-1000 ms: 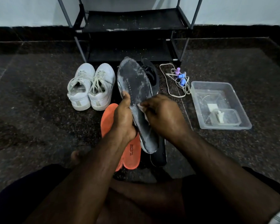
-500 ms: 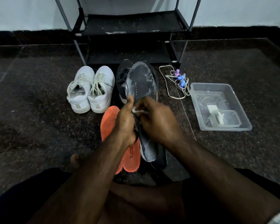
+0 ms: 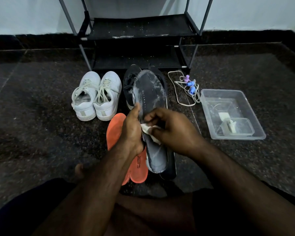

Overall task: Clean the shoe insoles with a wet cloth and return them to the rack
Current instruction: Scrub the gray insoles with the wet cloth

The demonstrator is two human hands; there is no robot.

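Our left hand (image 3: pixel 132 132) grips the grey insole (image 3: pixel 151 120) at its left edge, held above the floor before the rack (image 3: pixel 138 29); our right hand (image 3: pixel 170 130) pinches the wet cloth (image 3: pixel 149 132) against it. It seems light, floppy: support mid-length.

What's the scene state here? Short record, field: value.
left hand: grips dark insole at its left edge
right hand: presses white cloth on the insole
orange insoles: on floor under the hands
white sneakers: on floor, left
black shoes: behind the held insole
clear tub: right
rack: no insoles on the visible shelves
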